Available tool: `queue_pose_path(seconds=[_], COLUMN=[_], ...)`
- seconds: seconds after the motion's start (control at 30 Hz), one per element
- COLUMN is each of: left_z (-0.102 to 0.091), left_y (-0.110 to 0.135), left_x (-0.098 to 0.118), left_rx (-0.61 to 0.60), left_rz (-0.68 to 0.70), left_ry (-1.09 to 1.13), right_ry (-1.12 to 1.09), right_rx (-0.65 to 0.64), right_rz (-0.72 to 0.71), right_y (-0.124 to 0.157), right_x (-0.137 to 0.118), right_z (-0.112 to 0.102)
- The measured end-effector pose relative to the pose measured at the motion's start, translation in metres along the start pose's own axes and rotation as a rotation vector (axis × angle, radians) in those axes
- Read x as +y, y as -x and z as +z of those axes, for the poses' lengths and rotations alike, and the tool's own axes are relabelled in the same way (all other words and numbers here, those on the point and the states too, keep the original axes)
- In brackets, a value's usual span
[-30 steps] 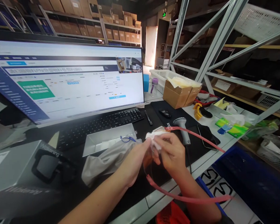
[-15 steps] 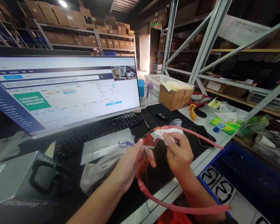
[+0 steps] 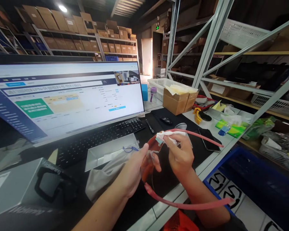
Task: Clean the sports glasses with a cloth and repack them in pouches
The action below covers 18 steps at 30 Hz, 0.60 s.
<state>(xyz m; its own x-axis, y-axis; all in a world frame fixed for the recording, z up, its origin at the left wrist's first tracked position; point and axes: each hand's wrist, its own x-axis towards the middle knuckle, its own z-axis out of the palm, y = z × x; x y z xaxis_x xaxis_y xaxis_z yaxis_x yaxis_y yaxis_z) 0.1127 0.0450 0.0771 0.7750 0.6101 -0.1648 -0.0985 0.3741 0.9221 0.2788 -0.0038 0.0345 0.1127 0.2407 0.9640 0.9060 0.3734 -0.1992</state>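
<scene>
A pair of red-framed glasses (image 3: 149,166) with orange lenses is held over the desk edge, its two long red arms pointing right. My left hand (image 3: 137,170) is closed on the lens near the nose piece. My right hand (image 3: 180,154) pinches a white wiping cloth (image 3: 165,137) against the upper rim of the lens. Below them lies a grey soft pouch (image 3: 103,176) with a blue cord (image 3: 128,149), beside an open silver box lid (image 3: 106,150).
A monitor (image 3: 62,96) and black keyboard (image 3: 96,134) stand behind. A grey glasses box (image 3: 16,189) sits at the left. Mouse (image 3: 166,120), pen (image 3: 149,126), barcode scanner (image 3: 183,126), phone (image 3: 208,142), brown cardboard box (image 3: 177,101) and green tissue packs (image 3: 231,128) lie to the right, under metal shelf struts.
My right hand with the cloth has moved from the middle of the lens up to its upper rim. The view has tipped up slightly. A pale panel has appeared on the screen.
</scene>
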Motion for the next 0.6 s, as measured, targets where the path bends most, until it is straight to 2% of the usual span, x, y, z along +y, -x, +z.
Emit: queue_pose_path(seconds=[0.1,0.2,0.3,0.4,0.5,0.6], left_z=[-0.004,-0.006,-0.004,0.002,0.005,0.002], left_y=[-0.001,-0.002,-0.003,-0.002,-0.003,-0.006], left_x=[0.000,-0.001,-0.002,-0.003,-0.005,-0.009], left_rx=[0.018,0.012,0.019,0.032,0.035,0.052], left_rz=[0.038,0.090,0.084,0.022,0.017,0.045], left_ry=[-0.002,0.003,0.005,0.013,-0.015,-0.012], right_ry=[-0.162,-0.215,-0.135,-0.042,0.012,-0.073], right_rx=[-0.078,-0.147,-0.129,-0.052,0.019,-0.015], right_rz=[0.089,0.068,-0.006,-0.027,0.032,0.143], right_y=[0.005,0.010,0.007,-0.003,-0.008,-0.004], right_x=[-0.012,-0.022,-0.019,-0.010,-0.008,-0.016], right_z=[0.006,0.010,0.009,0.010,0.015,0.021])
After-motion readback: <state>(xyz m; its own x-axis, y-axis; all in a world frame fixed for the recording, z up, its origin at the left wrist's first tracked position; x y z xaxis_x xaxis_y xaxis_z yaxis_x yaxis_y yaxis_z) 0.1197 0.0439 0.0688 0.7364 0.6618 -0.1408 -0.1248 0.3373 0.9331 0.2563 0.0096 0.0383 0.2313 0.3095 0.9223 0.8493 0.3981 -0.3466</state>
